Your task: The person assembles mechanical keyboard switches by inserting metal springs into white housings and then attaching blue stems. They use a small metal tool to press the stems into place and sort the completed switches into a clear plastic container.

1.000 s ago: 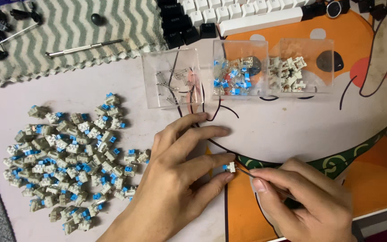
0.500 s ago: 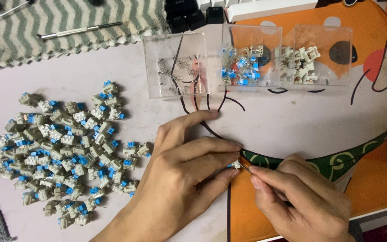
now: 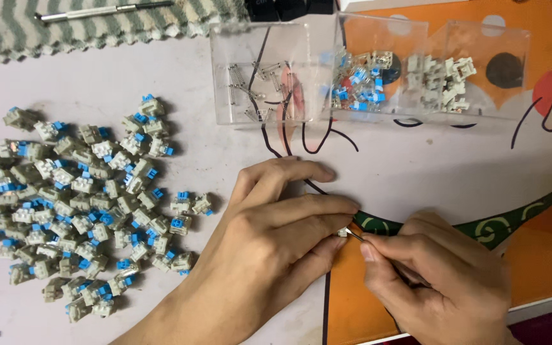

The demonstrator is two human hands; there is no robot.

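My left hand (image 3: 269, 236) rests palm down on the desk mat, its fingertips pinching a small keyboard switch (image 3: 342, 232) that is mostly hidden under the fingers. My right hand (image 3: 439, 275) sits just right of it, gripping a thin metal tool (image 3: 354, 234) whose tip touches the switch. A large pile of grey and blue keyboard switches (image 3: 78, 204) lies to the left of my left hand.
A clear plastic box (image 3: 314, 115) with three compartments stands at the top: metal springs (image 3: 253, 89) on the left, blue stems and clear parts (image 3: 359, 83) in the middle, grey housings (image 3: 439, 80) on the right. A metal rod (image 3: 97, 11) lies on striped cloth at top left.
The view has shifted so the box and pile sit a little lower. Both hands stay together at the switch, which is now more hidden under my left fingers.
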